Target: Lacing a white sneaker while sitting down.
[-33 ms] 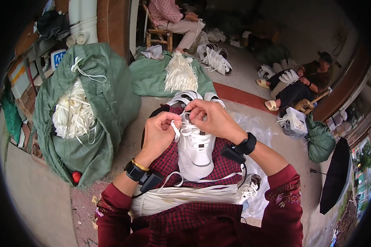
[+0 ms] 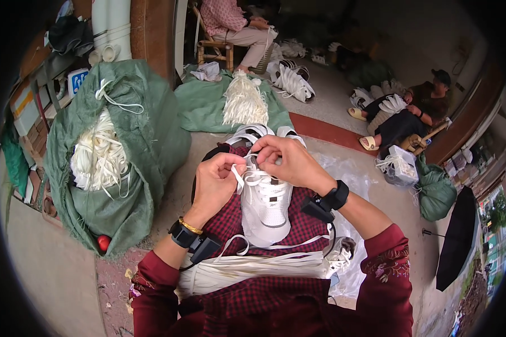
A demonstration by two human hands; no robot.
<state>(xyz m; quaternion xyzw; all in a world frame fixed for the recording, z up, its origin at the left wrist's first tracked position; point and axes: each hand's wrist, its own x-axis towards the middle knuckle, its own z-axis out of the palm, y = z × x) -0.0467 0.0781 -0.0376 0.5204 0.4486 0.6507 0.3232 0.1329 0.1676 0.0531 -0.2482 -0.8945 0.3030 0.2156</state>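
A white sneaker [image 2: 267, 216] lies on my lap, its toe toward me, on a red-and-black checked cloth [image 2: 216, 216]. My left hand [image 2: 218, 177] pinches a white shoelace [image 2: 238, 181], whose end sticks out below the fingertips beside the shoe's upper eyelets. Across from it, my right hand [image 2: 284, 160] is closed at the top of the lacing, thumb and forefinger on the lace near the collar; the exact grip is partly hidden by the fingers. Loose lace loops over the tongue, and the lower rows are threaded. A bundle of flat white laces [image 2: 253, 265] stretches across my lap.
Left stands a big green sack [image 2: 157, 123] full of white laces, a red ball-like thing [image 2: 103, 242] at its base. More laces [image 2: 245, 104] lie on a green sheet ahead. Two people sit farther back. On the right are a green bag [image 2: 437, 194] and black umbrella [image 2: 456, 241].
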